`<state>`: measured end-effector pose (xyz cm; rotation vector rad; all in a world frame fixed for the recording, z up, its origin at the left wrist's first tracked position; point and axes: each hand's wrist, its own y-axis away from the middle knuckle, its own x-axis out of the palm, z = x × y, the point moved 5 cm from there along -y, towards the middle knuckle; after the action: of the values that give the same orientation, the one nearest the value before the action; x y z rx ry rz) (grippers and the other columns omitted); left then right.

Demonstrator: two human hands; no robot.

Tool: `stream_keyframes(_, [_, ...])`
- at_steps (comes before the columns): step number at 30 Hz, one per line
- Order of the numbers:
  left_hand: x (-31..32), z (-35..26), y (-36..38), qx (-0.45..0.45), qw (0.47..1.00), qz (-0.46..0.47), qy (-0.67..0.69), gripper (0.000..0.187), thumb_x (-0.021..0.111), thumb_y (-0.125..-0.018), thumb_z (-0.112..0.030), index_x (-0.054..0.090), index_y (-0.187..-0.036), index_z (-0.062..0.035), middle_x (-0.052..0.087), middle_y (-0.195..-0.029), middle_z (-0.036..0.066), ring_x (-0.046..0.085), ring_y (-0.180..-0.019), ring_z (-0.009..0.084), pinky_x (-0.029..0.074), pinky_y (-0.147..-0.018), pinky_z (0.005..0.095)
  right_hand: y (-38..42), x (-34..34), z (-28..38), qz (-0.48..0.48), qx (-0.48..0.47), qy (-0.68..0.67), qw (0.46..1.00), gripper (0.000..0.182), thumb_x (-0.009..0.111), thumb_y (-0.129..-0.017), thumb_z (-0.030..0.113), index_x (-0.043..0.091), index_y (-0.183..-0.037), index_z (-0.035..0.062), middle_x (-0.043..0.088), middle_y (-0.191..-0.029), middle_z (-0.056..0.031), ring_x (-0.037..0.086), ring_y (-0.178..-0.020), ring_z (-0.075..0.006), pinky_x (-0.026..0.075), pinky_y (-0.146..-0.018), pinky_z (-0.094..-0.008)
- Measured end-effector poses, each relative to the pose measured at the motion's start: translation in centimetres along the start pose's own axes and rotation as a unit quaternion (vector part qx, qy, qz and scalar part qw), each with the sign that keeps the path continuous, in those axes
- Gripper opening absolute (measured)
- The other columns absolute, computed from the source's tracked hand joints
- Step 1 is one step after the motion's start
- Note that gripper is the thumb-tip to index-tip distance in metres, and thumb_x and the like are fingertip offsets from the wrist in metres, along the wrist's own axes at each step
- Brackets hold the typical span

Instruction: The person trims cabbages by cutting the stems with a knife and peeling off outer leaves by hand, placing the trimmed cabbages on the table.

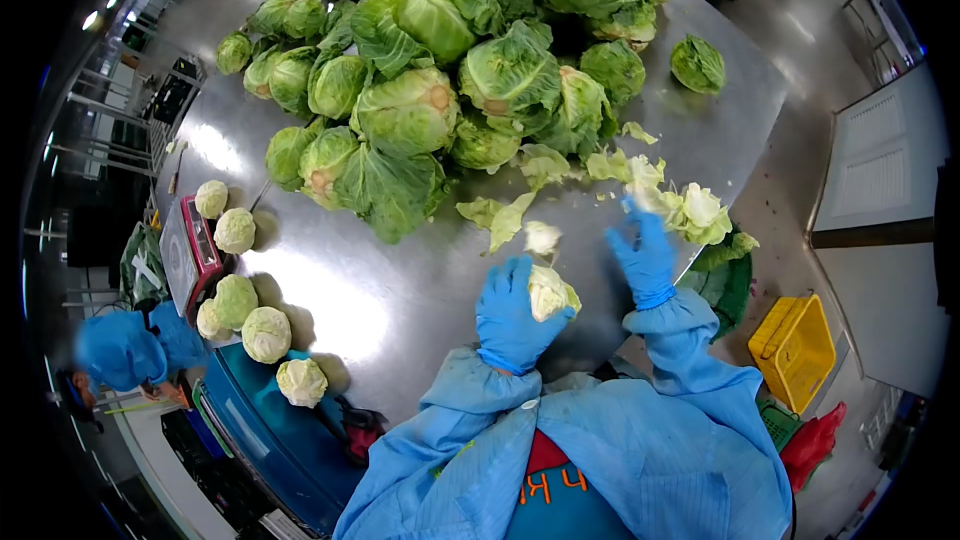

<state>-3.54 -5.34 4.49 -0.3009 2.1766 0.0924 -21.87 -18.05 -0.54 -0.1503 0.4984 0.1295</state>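
Observation:
My left hand (515, 315), in a blue glove, is closed around a small, pale, trimmed cabbage (550, 294) low over the steel table near my body. A loose whitish cabbage piece (542, 237), slightly blurred, shows just beyond it. To the right, my blue-gloved right hand (643, 255) has its fingers apart and nothing visible in it. Pale peeled leaves (700, 215) lie beyond that hand at the table's right edge. More torn leaves (500, 218) are scattered ahead of both hands.
A large heap of green cabbages (410, 115) covers the far side of the steel table (400, 285). Several trimmed heads (267, 335) line the left edge by a red scale (200, 250). A yellow crate (795, 352) stands on the floor at right. Another person (120, 350) is at left.

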Motion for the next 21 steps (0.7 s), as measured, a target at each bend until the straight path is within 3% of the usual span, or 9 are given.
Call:
stream_keyframes(2, [0.2, -0.4, -0.4, -0.001, 1.0, 0.014, -0.012, 0.086, 0.084, -0.06, -0.042, 0.05, -0.127, 0.0005, 0.052, -0.119, 0.023, 0.053, -0.108, 0.0383, 0.046, -0.091, 0.0454, 1.6, 2.0, 0.0, 0.196, 0.075, -0.057, 0.976, 0.05, 0.077, -0.08, 0.026, 0.061, -0.124, 0.0101, 0.063, -0.087, -0.0047, 0.058, -0.081, -0.0145, 0.049, -0.077, -0.0311])
stream_keyframes(4, [0.6, -0.1, -0.7, 0.004, 1.0, 0.015, -0.004, 0.088, 0.084, -0.06, -0.042, 0.048, -0.129, 0.0013, 0.053, -0.116, 0.023, 0.054, -0.106, 0.038, 0.047, -0.089, 0.0453, 3.2, 4.3, 2.1, 0.384, 0.121, -0.077, 0.912, 0.052, 0.078, -0.079, 0.027, 0.061, -0.125, 0.0101, 0.063, -0.09, -0.0034, 0.057, -0.083, -0.0127, 0.048, -0.078, -0.03])
stream_keyframes(7, [0.3, 0.1, -1.1, 0.02, 1.0, 0.0, 0.0, 0.091, 0.084, -0.06, -0.041, 0.046, -0.131, 0.0026, 0.055, -0.114, 0.022, 0.055, -0.104, 0.0378, 0.047, -0.088, 0.0452, 3.8, 6.0, 0.6, 0.379, 0.24, -0.241, 0.861, 0.051, 0.079, -0.078, 0.031, 0.064, -0.122, 0.0107, 0.064, -0.09, -0.0036, 0.057, -0.081, -0.0126, 0.049, -0.077, -0.031])
stream_keyframes(10, [0.3, -0.1, -1.3, -0.019, 0.999, 0.025, 0.007, 0.093, 0.084, -0.06, -0.04, 0.044, -0.132, 0.0038, 0.056, -0.114, 0.022, 0.056, -0.104, 0.0379, 0.047, -0.088, 0.0453, 2.9, 5.6, 0.7, 0.373, 0.137, -0.121, 0.909, 0.044, 0.075, -0.081, 0.031, 0.066, -0.118, 0.0092, 0.066, -0.088, -0.0065, 0.06, -0.078, -0.0152, 0.05, -0.075, -0.0309])
stream_keyframes(13, [0.6, -0.3, -1.4, -0.033, 0.999, 0.018, 0.006, 0.093, 0.083, -0.06, -0.04, 0.044, -0.132, 0.0042, 0.056, -0.114, 0.022, 0.055, -0.105, 0.0382, 0.047, -0.089, 0.0453, 2.3, 4.9, 1.9, 0.337, -0.027, -0.016, 0.941, 0.034, 0.07, -0.084, 0.027, 0.067, -0.111, 0.0057, 0.068, -0.09, -0.0106, 0.063, -0.076, -0.0191, 0.05, -0.072, -0.0306])
stream_keyframes(16, [0.7, -0.4, -1.2, -0.031, 0.999, 0.02, -0.018, 0.089, 0.083, -0.061, -0.039, 0.045, -0.13, 0.0038, 0.055, -0.114, 0.022, 0.054, -0.107, 0.0388, 0.046, -0.09, 0.0453, 2.3, 5.1, 2.2, 0.339, -0.059, 0.074, 0.936, 0.026, 0.064, -0.087, 0.022, 0.067, -0.104, 0.0032, 0.068, -0.096, -0.0132, 0.064, -0.074, -0.0234, 0.051, -0.069, -0.0294])
stream_keyframes(19, [0.5, 0.4, -0.9, -0.02, 0.999, 0.007, 0.028, 0.084, 0.083, -0.063, -0.036, 0.046, -0.128, 0.0026, 0.054, -0.116, 0.022, 0.053, -0.109, 0.0383, 0.046, -0.093, 0.0447, 2.3, 5.5, 0.7, 0.319, 0.044, 0.019, 0.946, 0.021, 0.062, -0.088, 0.021, 0.068, -0.1, 0.0036, 0.07, -0.099, -0.0125, 0.064, -0.074, -0.0195, 0.051, -0.068, -0.0288])
stream_keyframes(21, [0.3, 1.5, -0.6, -0.019, 0.996, -0.002, 0.086, 0.082, 0.083, -0.065, -0.034, 0.045, -0.128, 0.0018, 0.052, -0.118, 0.021, 0.053, -0.111, 0.0367, 0.045, -0.095, 0.0437, 3.2, 4.9, -1.9, 0.241, 0.179, -0.151, 0.942, 0.023, 0.059, -0.089, 0.022, 0.069, -0.099, 0.0043, 0.068, -0.087, -0.0141, 0.064, -0.071, -0.0255, 0.051, -0.065, -0.0341])
